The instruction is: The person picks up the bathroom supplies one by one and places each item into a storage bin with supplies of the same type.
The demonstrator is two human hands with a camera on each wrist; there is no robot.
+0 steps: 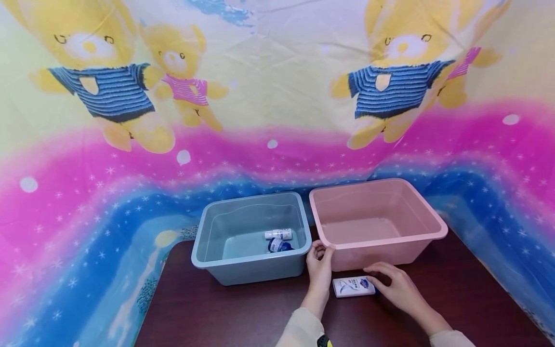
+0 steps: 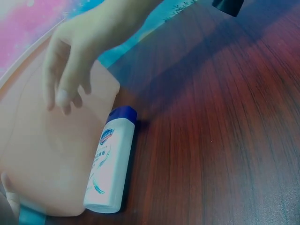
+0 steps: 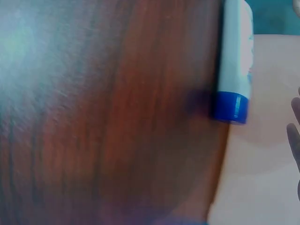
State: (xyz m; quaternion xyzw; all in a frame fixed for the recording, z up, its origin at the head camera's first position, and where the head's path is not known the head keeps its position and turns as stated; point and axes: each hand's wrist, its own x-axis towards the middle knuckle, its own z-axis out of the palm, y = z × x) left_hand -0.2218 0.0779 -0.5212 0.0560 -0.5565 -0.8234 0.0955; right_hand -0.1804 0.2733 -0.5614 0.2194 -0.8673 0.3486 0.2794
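A white bottle (image 1: 349, 286) with a blue cap (image 2: 123, 114) lies on its side before the pink basin (image 1: 368, 250), its cap end toward the right. Over that cap end hovers my right hand (image 1: 396, 286), fingers loosely bent; the left wrist view shows a gap between them and the bottle (image 2: 110, 166). My left hand (image 1: 320, 270) is at the pink basin's front left corner, beside the blue-grey basin (image 1: 256, 275), with loosely bent fingers by the rim. Only a few left fingertips (image 2: 11, 199) appear in the left wrist view.
Inside the blue-grey basin lie a small white bottle (image 1: 279, 234) and a dark blue bottle (image 1: 279, 246) with a pale label. Both basins stand at the back of the dark wooden table (image 1: 217, 313), against a cloth (image 1: 269, 159) printed with bears.
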